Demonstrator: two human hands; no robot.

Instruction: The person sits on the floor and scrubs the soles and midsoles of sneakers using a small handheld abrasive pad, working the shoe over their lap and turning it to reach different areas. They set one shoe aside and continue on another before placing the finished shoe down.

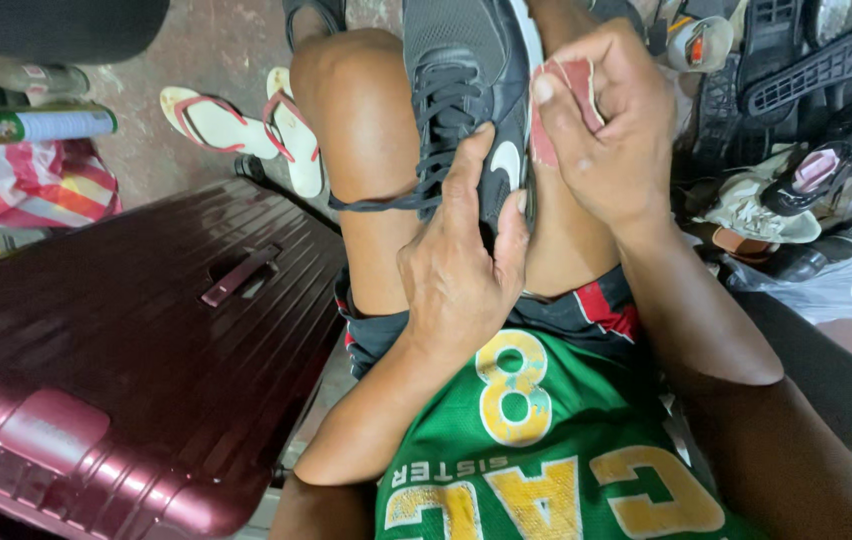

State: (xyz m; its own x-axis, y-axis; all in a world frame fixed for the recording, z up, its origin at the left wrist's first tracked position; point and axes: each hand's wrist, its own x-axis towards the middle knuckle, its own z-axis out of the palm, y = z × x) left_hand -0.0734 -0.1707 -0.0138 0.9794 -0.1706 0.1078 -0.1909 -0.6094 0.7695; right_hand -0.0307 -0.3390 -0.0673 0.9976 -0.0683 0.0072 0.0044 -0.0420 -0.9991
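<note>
Maroon hard-shell suitcase (136,340) on the floor, left; dark grey sneaker (461,70) between the knees, left hand (461,265) clasping its side; right hand (611,125) pinching reddish sandpaper (558,110) against its sole edge.

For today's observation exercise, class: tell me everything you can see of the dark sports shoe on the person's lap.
The dark sports shoe is grey-black mesh with black laces, one lace trailing across the knee, and a white sole edge. It lies between the person's bare knees, upper facing the camera. The left hand grips its heel end from below; the right hand presses a reddish piece of sandpaper against its side by the sole.
</note>
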